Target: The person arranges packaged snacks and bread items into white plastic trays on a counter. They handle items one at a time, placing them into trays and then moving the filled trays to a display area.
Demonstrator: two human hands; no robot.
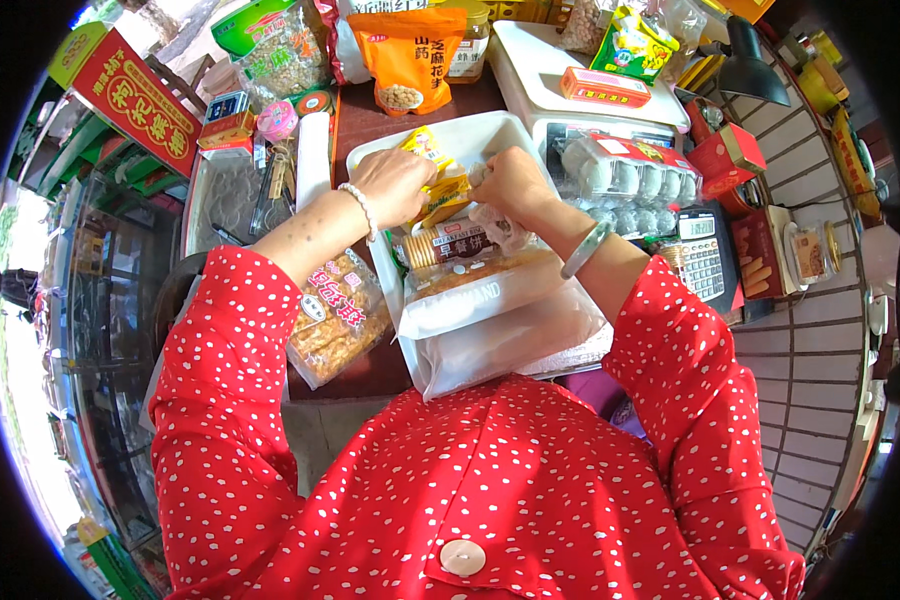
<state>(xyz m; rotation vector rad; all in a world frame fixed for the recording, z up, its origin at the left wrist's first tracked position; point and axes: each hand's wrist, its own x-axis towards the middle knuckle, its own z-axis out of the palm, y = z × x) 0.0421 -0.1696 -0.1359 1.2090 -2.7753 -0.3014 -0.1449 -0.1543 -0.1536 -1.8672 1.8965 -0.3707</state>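
Note:
Over a white plastic tub [521, 133], my left hand [399, 182] has its fingers curled at the edge of a yellow snack packet [447, 191]; its fingertips are partly hidden. Opposite it, my right hand [511, 182] pinches a bunched clear plastic bag [504, 227], part of which hangs below the fingers. In the tub, just below the hands, lies a sleeve of round breakfast biscuits [450, 244]. Closer to my body are a baked item in a white printed wrapper [487, 294] and a translucent plastic bag [506, 341] draped over the tub's near edge.
Left of the tub lies a clear pack of golden pastry [339, 319]. An orange pouch [412, 60] stands behind. Egg cartons [622, 169], a calculator [699, 255] and a black lamp [751, 64] are on the right. A glass-topped case [229, 187] is at left.

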